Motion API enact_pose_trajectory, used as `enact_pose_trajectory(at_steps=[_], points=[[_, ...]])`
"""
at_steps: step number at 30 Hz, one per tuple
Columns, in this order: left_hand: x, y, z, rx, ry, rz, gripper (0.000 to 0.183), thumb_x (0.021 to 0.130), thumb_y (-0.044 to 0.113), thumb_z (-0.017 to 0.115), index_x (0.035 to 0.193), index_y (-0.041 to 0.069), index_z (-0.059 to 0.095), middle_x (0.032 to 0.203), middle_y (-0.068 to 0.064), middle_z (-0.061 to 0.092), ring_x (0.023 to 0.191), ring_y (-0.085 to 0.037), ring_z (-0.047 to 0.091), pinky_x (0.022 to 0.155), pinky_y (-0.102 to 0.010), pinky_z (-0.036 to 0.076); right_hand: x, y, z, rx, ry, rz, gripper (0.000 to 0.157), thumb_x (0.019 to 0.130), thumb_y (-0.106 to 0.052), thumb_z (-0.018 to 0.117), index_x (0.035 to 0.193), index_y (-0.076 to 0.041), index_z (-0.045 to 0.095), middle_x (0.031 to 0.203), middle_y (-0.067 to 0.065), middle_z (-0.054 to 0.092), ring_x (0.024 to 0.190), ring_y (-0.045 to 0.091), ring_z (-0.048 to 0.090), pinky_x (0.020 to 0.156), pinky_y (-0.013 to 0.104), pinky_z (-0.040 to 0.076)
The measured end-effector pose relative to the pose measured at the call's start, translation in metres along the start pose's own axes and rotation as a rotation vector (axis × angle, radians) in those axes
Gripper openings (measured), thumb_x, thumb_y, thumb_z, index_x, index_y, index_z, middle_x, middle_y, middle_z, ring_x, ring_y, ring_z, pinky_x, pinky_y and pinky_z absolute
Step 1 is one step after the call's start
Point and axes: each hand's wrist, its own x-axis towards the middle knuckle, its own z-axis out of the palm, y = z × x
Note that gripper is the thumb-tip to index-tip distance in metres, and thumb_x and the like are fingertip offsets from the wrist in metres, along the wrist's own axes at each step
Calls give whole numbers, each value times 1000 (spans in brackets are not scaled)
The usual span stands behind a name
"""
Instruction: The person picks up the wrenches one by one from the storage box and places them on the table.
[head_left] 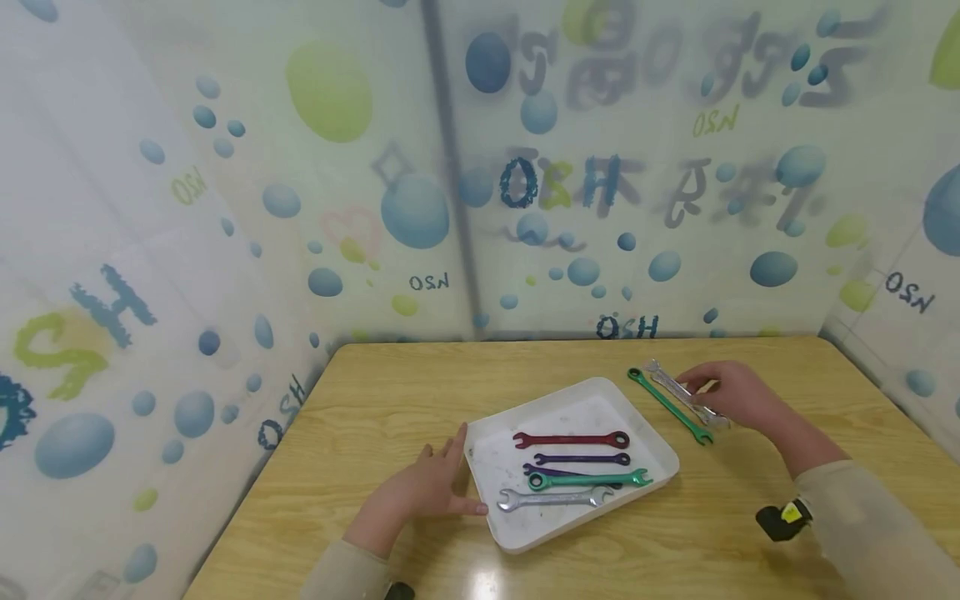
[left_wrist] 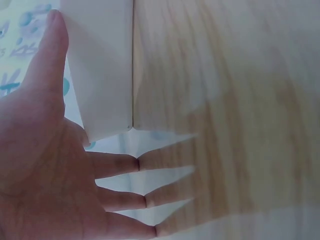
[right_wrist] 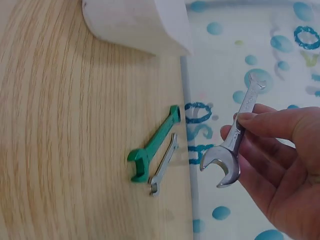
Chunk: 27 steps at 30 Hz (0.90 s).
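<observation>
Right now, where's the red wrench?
Head view: the red wrench lies in the white tray, right of the left hand, just beyond the two purple wrenches.

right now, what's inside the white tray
A red wrench, two purple wrenches, a green wrench and a silver wrench. The green one lies across the lower purple one, hiding part of it.

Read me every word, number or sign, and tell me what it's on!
"H2O", mirrored, in big blue and green letters on the curtain.
"h2o", mirrored, in smaller letters, also on the curtain.
Large grey writing there: too blurred to read.
Marks on the held silver wrench: too small to read.
Yellow patch on the black wrist gadget: too small.
</observation>
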Motion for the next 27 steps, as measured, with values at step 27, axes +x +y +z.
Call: enact_pose_trajectory(at_steps=[27], points=[[-1,-2,-3,-27,-28,-1,117,78,62,70,156,5,4,153,-27,27,132,-61,23,104,-66,30,24,56,4,-4,-38,248,26,90,1,60,114,11,65,103,23,66,84,27,60,69,39,55]])
